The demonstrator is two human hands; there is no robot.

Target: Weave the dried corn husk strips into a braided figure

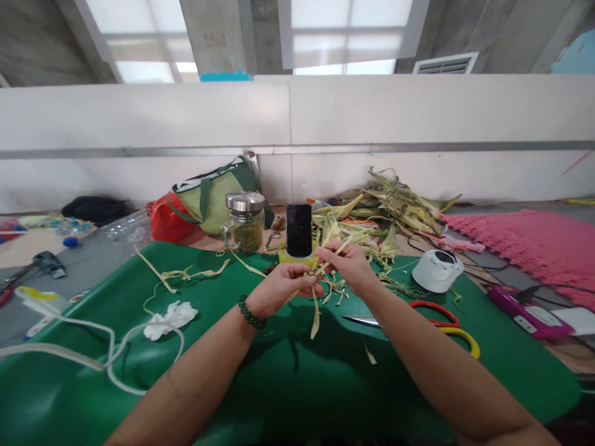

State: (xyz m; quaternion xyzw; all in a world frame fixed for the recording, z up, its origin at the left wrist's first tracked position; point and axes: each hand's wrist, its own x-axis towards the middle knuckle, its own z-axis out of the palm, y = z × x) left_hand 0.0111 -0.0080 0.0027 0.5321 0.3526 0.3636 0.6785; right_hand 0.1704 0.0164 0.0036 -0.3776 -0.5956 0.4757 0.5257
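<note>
Pale, dry corn husk strips (pixel 315 319) are pinched between my two hands above the green mat. My left hand (pixel 285 288), with a green bead bracelet (pixel 250 313) at its wrist, is closed on the strips from the left. From the right, my right hand (pixel 347 268) grips a strip that sticks up past its fingers. One strip end hangs down below the hands. Just behind them a phone (pixel 298 229) stands upright on a yellow-green holder (pixel 287 256). Scissors (pixel 421 322) with red and yellow handles lie partly hidden under my right forearm.
The green mat (pixel 172 388) covers the table. Behind it are a glass jar (pixel 245 224), a green bag (pixel 207 196) and a husk pile (pixel 401 204). A white device (pixel 437 270) and purple power strip (pixel 527 312) sit right. A white cable (pixel 50 349) and crumpled tissue (pixel 171 319) lie left.
</note>
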